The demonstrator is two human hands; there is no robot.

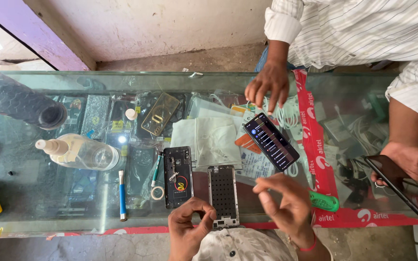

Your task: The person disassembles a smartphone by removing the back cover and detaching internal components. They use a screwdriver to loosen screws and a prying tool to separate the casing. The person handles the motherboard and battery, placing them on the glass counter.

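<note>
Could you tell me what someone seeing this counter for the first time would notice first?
Two opened phone parts lie side by side on the glass counter: a phone body with its insides showing and a bare metal frame. The left hand and right hand hover empty at the near edge. Across the counter, another person's hand hangs above a lit phone, and their other hand holds a dark phone.

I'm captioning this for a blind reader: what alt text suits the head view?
Over a glass counter, the person's left hand and right hand hover near a perforated grey phone frame beside an opened black phone body. Across the counter, another person in a striped shirt holds a dark phone.
</note>
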